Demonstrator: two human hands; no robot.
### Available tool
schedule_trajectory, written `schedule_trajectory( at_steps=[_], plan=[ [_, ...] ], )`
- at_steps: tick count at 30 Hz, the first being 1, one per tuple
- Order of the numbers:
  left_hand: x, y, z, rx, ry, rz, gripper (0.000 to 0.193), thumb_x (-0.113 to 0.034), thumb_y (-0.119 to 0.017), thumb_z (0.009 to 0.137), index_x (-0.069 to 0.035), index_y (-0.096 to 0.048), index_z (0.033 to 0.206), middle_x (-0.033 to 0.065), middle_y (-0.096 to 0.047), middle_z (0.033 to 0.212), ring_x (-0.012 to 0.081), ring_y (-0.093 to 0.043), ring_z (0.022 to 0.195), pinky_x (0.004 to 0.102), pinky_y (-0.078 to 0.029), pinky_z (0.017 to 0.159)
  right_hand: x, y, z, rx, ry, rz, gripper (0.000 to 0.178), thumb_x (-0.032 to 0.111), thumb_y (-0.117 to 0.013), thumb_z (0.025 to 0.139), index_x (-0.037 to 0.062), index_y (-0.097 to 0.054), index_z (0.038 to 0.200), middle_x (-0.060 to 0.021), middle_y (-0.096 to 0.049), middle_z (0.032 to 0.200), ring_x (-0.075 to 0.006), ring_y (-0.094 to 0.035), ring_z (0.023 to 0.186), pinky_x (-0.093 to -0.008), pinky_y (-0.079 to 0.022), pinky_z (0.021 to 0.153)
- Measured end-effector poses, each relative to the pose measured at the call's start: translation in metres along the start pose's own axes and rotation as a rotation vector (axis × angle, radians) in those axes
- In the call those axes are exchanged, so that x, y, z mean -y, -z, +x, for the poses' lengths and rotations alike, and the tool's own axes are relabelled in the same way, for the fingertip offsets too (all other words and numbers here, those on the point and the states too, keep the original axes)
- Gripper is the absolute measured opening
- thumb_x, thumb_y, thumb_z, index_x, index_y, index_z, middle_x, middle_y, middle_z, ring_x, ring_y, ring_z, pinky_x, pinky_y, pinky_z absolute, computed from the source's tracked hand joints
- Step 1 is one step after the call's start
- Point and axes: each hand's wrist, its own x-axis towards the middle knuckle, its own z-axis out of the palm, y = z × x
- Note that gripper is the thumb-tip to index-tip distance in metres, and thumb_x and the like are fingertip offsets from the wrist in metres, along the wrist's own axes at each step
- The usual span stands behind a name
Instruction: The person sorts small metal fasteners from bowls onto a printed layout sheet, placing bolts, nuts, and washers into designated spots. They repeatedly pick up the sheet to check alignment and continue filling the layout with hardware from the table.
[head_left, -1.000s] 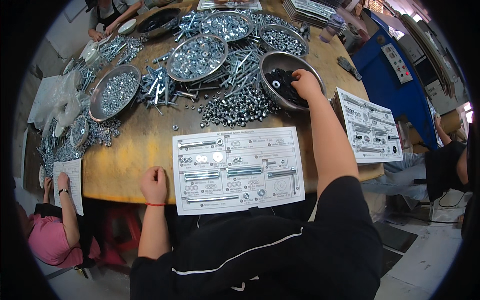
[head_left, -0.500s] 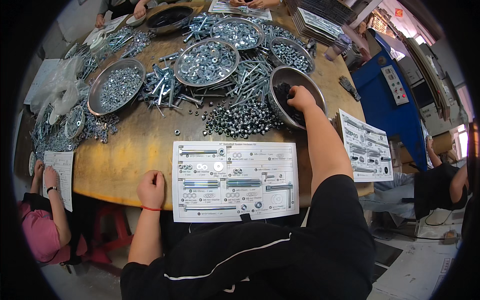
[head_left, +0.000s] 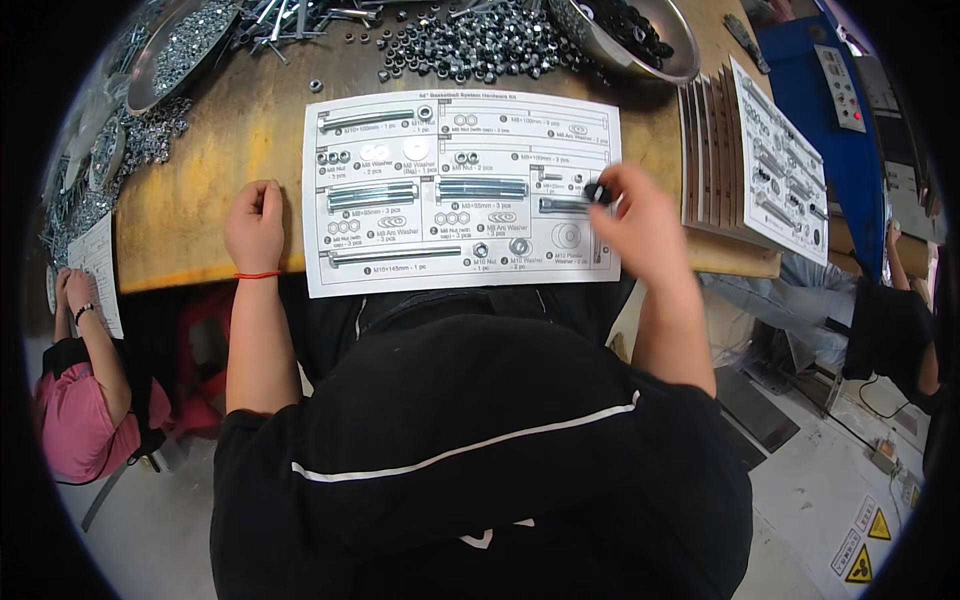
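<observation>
My right hand [head_left: 640, 225] is over the right side of a printed hardware card [head_left: 400, 275], pinching a black washer [head_left: 597, 193] between thumb and fingers. Whether there is more than one washer I cannot tell. My left hand [head_left: 254, 228] rests closed at the table edge, left of the card; its palm is hidden. Shiny bolts show on the card, among them one group [head_left: 372, 197] at the left and another [head_left: 482, 190] in the middle. A few nuts and washers also show on it. Beyond lies a metal bowl [head_left: 675, 68] with black washers inside.
Loose nuts [head_left: 480, 45] are heaped beyond the card. A metal bowl of small nuts [head_left: 190, 55] stands at the far left. At the right is a stack of cards [head_left: 705, 150]. Another person's hands [head_left: 75, 290] are at the left table edge.
My right hand has left the bowl and come back over the card with a black washer. My view has tipped downward. The left hand stays closed at the table edge.
</observation>
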Motion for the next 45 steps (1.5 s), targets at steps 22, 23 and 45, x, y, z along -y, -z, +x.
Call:
schedule_trajectory(
  at_steps=[22, 23, 45],
  plan=[
    [-0.091, -0.017, -0.048, 0.181, 0.303, -0.649, 0.059, -0.021, -0.067, 0.086, 0.011, -0.048, 0.133, 0.0222, -0.058, 0.127, 0.0242, -0.058, 0.113, 0.0316, -0.045, 0.095, -0.097, -0.076, -0.039, -0.448, -0.081, 0.347, 0.042, 0.006, -0.063, 0.085, -0.0027, -0.055, 0.125, -0.0111, -0.057, 0.109, -0.0176, -0.052, 0.088, -0.0306, -0.047, 0.079],
    [-0.091, -0.016, -0.050, 0.205, 0.326, -0.703, 0.058, -0.020, -0.067, 0.086, 0.011, -0.048, 0.132, 0.0219, -0.058, 0.126, 0.0240, -0.058, 0.113, 0.0315, -0.045, 0.095, -0.098, -0.078, -0.042, -0.464, -0.115, 0.358, 0.042, 0.005, -0.063, 0.085, -0.0025, -0.055, 0.125, -0.0109, -0.057, 0.109, -0.0171, -0.052, 0.088, -0.0302, -0.047, 0.079],
    [-0.127, -0.104, 0.109, 0.377, -0.068, 0.119, 0.028, -0.030, -0.076, 0.079, -0.005, -0.072, 0.092, 0.0126, -0.072, 0.089, 0.0286, -0.068, 0.084, 0.0378, -0.053, 0.079, 0.079, -0.114, 0.139, -0.106, 0.207, -0.129, 0.041, 0.014, -0.066, 0.078, 0.0021, -0.063, 0.118, -0.0209, -0.062, 0.112, -0.0382, -0.060, 0.104, -0.0431, -0.050, 0.090]
  ],
)
